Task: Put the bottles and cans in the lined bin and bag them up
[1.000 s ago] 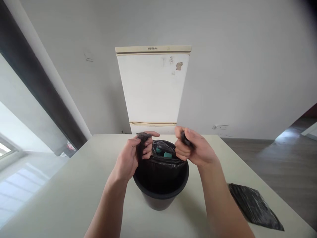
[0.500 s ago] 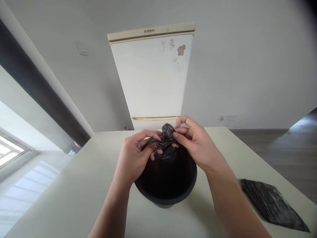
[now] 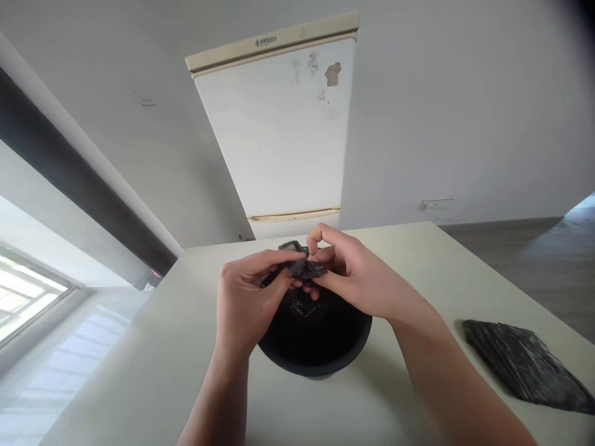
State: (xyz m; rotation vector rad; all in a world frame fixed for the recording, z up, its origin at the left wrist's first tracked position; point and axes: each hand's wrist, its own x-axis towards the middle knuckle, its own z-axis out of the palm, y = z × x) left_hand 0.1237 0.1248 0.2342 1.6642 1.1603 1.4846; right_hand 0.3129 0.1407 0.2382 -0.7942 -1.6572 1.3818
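A dark round bin [image 3: 316, 365] stands on the pale table, its mouth facing up at me. Over its far rim, both hands pinch a crumpled black plastic bag [image 3: 304, 269]. My left hand [image 3: 248, 297] grips the bag between thumb and fingers. My right hand [image 3: 351, 266] is closed on the bag close beside it, with the index finger curled above. Part of the bag hangs down inside the bin, and a bit sticks up behind the fingers. The far rim is hidden by my hands.
Folded black plastic bags [image 3: 530, 365] lie on the right of the table [image 3: 186, 347]. Behind the table's far edge stands a white refrigerator [image 3: 279, 136] with peeling marks. A wall socket [image 3: 436, 204] is to its right, and a window [image 3: 28, 291] is at the left.
The hands have drawn closer together with the bag, and the right hand has shifted left. The bag's bunched end no longer stands up between them. The camera view has tilted slightly.
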